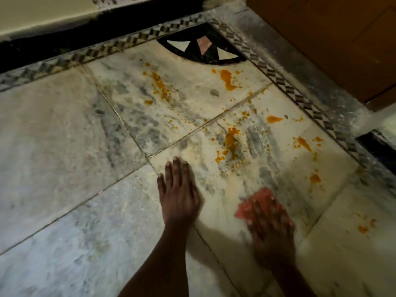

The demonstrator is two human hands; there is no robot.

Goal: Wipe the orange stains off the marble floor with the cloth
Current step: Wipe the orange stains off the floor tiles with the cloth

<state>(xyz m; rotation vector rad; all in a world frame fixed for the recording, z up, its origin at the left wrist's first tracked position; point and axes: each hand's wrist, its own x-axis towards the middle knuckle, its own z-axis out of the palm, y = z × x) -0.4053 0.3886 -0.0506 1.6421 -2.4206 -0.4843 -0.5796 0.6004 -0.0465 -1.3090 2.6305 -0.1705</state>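
Orange stains (pixel 232 144) lay scattered over the pale marble floor (pixel 64 146), most of them on the slabs toward the far right corner, with one long smear just ahead of the hands and others nearer the black inlaid fan (pixel 203 50) and the checkered border strip (pixel 300 97). A single small spot sat apart at the right, close to the near edge of the view.

The right hand (pixel 270 221) pressed flat on a pinkish-red cloth (pixel 255 202), fingers spread and fairly straight over it, so the cloth was pinned against the floor rather than bunched in a fist; that hold looked suited to pushing it along the surface. Blur around this hand made the fingertips hard to read. The cloth sat short of the nearest smear, on a patch where the marble showed pale streaks but no orange.

The left hand (pixel 177 189) rested palm down on bare marble beside a slab joint, fingers extended and holding nothing. It seemed to serve as a prop, taking weight while the other arm worked.

Judged from how things lay, most of the stains were not yet wiped. A wooden cabinet (pixel 342 39) stood at the far right, and a dark skirting band (pixel 85 39) ran along the wall behind the border.
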